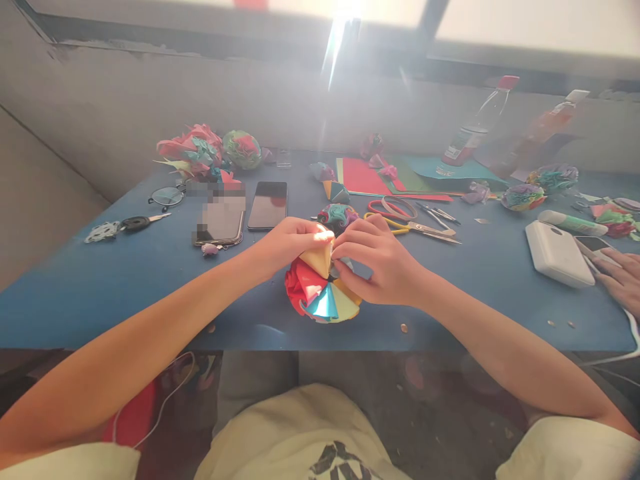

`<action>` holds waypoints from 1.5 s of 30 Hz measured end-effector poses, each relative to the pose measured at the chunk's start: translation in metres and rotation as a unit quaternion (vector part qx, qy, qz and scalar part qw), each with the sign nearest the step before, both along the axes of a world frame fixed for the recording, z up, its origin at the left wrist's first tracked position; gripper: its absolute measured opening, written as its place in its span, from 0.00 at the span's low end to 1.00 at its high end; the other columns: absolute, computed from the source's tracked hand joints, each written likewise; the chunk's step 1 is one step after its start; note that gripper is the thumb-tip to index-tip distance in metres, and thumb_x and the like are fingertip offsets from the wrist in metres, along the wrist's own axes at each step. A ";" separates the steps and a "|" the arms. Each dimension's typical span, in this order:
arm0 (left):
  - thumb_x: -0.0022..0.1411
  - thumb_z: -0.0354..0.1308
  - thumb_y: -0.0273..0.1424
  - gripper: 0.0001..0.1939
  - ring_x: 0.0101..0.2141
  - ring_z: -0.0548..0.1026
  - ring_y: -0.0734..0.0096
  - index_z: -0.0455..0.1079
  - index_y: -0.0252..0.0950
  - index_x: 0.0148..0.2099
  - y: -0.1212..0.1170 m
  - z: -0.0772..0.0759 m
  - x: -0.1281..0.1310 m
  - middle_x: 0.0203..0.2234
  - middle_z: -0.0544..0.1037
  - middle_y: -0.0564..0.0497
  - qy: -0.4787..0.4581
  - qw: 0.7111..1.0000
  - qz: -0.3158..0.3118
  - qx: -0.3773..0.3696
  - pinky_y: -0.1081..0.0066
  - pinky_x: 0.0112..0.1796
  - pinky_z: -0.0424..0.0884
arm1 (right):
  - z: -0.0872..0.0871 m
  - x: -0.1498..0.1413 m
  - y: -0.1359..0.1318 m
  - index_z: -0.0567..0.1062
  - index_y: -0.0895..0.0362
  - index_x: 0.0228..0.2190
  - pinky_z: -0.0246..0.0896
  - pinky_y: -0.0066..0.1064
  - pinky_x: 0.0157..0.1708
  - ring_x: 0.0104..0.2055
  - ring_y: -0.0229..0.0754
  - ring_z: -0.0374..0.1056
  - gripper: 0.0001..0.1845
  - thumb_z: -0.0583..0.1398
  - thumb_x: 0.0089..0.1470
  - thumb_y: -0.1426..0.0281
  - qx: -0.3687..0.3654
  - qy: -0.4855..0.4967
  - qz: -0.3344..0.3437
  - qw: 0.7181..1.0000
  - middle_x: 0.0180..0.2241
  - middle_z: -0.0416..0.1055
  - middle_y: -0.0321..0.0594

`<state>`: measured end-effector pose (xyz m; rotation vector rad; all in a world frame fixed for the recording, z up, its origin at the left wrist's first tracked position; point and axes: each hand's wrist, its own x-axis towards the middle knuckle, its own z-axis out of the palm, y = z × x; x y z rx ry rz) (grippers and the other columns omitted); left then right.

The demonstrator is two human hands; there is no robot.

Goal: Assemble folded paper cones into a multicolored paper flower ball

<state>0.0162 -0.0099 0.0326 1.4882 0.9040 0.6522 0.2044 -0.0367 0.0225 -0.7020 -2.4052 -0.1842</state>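
Paper ball (323, 304) below fingers (361, 238), left hand (290, 243) pinching cone (319, 259), right hand (386, 267) curled, grip unclear

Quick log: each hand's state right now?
Left hand: closed, pinching the pale yellow paper cone.
Right hand: fingers bent at the cone's edge; whether it grips anything cannot be told.
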 end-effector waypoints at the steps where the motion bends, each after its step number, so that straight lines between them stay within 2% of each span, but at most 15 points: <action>1: 0.51 0.59 0.36 0.11 0.29 0.67 0.72 0.70 0.33 0.25 0.000 0.000 0.000 0.27 0.70 0.51 -0.001 1.000 0.002 -0.001 0.72 0.30 0.62 | 0.000 0.000 0.000 0.68 0.55 0.29 0.51 0.36 0.38 0.33 0.38 0.62 0.03 0.55 0.54 0.73 0.002 -0.001 0.001 1.000 0.29 0.72 0.34; 12: 0.51 0.60 0.37 0.13 0.27 0.64 0.75 0.68 0.32 0.23 0.000 -0.001 0.000 0.25 0.68 0.52 -0.008 1.000 0.010 -0.008 0.73 0.28 0.59 | 0.000 0.000 0.001 0.69 0.54 0.29 0.53 0.36 0.38 0.34 0.38 0.63 0.03 0.57 0.55 0.73 0.018 0.021 0.021 0.999 0.30 0.74 0.34; 17: 0.52 0.59 0.36 0.12 0.27 0.65 0.75 0.69 0.32 0.24 0.001 -0.002 -0.001 0.24 0.68 0.52 -0.030 0.999 0.002 -0.014 0.74 0.28 0.60 | -0.004 0.000 0.002 0.69 0.55 0.30 0.53 0.35 0.37 0.35 0.38 0.62 0.03 0.57 0.56 0.71 0.033 0.037 0.004 0.999 0.31 0.74 0.34; 26: 0.53 0.59 0.36 0.11 0.26 0.67 0.74 0.72 0.32 0.28 0.003 -0.004 -0.003 0.24 0.69 0.52 -0.024 0.999 0.013 -0.032 0.74 0.27 0.60 | -0.003 0.001 0.002 0.69 0.56 0.31 0.53 0.35 0.37 0.36 0.38 0.62 0.04 0.54 0.57 0.74 -0.002 0.031 0.024 0.999 0.32 0.73 0.37; 33: 0.53 0.59 0.35 0.10 0.27 0.67 0.75 0.72 0.32 0.27 0.003 -0.004 -0.003 0.24 0.70 0.52 -0.027 0.999 0.018 -0.032 0.75 0.28 0.61 | -0.003 0.000 0.002 0.69 0.56 0.31 0.54 0.35 0.38 0.36 0.38 0.63 0.02 0.57 0.56 0.72 0.010 0.037 0.021 0.999 0.31 0.73 0.36; 45: 0.52 0.60 0.36 0.10 0.26 0.67 0.74 0.72 0.33 0.28 0.004 -0.006 -0.004 0.24 0.70 0.52 -0.030 0.999 0.016 -0.029 0.74 0.27 0.61 | -0.003 0.001 0.001 0.69 0.55 0.32 0.53 0.36 0.39 0.36 0.39 0.63 0.03 0.55 0.57 0.73 0.006 0.026 0.021 0.999 0.32 0.73 0.36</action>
